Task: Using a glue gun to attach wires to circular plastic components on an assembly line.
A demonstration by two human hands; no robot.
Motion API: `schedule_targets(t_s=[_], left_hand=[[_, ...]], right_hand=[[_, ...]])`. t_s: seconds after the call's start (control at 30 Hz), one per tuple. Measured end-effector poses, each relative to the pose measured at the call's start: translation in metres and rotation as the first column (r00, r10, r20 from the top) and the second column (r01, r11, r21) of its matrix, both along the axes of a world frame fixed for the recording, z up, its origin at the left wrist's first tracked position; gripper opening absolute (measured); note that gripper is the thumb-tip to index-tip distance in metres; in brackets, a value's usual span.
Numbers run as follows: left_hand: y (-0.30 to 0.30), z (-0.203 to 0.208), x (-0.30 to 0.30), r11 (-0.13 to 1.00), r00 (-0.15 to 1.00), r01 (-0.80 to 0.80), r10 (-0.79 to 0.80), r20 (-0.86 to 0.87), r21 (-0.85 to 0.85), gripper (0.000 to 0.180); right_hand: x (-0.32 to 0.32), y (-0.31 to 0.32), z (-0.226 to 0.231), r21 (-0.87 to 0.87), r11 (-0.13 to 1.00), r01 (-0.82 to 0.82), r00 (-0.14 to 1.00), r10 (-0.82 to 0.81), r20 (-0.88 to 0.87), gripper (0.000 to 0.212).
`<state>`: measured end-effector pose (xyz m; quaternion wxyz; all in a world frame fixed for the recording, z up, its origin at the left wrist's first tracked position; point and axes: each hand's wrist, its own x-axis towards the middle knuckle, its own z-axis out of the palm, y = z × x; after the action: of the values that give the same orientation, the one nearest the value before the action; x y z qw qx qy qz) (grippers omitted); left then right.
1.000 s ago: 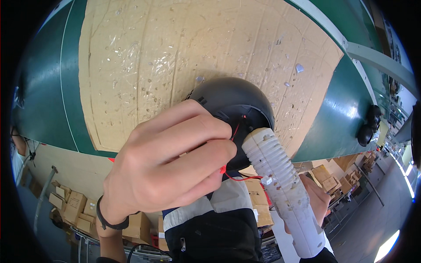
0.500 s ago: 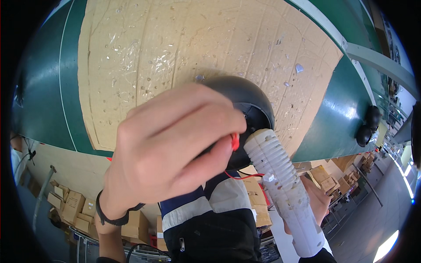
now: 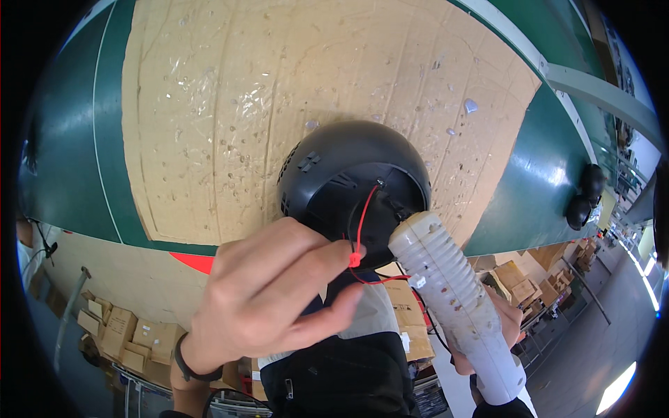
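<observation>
A black, rounded, hollow shell [image 3: 359, 143] with small vent slots stands on the glue-spotted cardboard sheet [image 3: 230, 70], its opening toward me. From inside it a red wire [image 3: 363, 216] runs down to a red knot or connector [image 3: 355, 260], beside a thinner dark wire. My left hand [image 3: 268, 285] is in front of the shell; the index fingertip touches the red piece, while the thumb is apart. My right hand [image 3: 505, 317], partly hidden, grips a white ribbed hot glue gun [image 3: 453, 299]. Its dark nozzle [image 3: 400, 210] reaches into the shell's opening.
Under the cardboard is a green bench top [image 3: 66, 160], with its edge toward me. Two black round parts [image 3: 587, 198] sit at the far right. Cardboard boxes [image 3: 122, 331] are stacked below on the left. A metal post [image 3: 599, 101] rises at the back right.
My left hand has dropped down toward me, away from the shell's opening, and its thumb has parted from the red piece. The shell and wires show more fully. The glue gun has shifted slightly.
</observation>
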<state>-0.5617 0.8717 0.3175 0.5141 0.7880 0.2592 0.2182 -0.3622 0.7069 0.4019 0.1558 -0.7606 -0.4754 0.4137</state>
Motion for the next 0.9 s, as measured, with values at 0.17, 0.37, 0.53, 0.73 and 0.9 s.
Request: schedule_targets(t_s=[0.17,0.37,0.53,0.73,0.9], left_hand=[[-0.007,0.003,0.007,0.982,0.99,0.06,-0.035,-0.138,0.177,0.023],[-0.011,-0.006,0.002,0.984,1.0,-0.018,0.02,-0.012,0.178,0.022],[-0.012,-0.01,-0.002,0.981,0.998,-0.054,0.046,0.047,0.188,0.023],[-0.014,-0.012,-0.001,0.982,0.992,-0.099,0.085,0.09,0.163,0.023],[-0.014,-0.01,-0.008,0.986,0.997,-0.053,0.043,0.067,0.155,0.023]], right_hand=[[-0.006,0.005,0.003,0.06,0.998,0.029,0.999,-0.031,0.039,0.026],[-0.008,-0.005,0.002,0.007,0.993,0.118,0.991,-0.118,0.065,0.025],[-0.005,-0.014,-0.014,-0.087,0.99,0.112,0.994,-0.11,0.025,0.032],[0.001,-0.025,-0.025,-0.062,0.988,0.14,0.989,-0.142,-0.034,0.034],[0.007,-0.036,-0.033,-0.044,0.984,0.171,0.981,-0.174,-0.089,0.036]])
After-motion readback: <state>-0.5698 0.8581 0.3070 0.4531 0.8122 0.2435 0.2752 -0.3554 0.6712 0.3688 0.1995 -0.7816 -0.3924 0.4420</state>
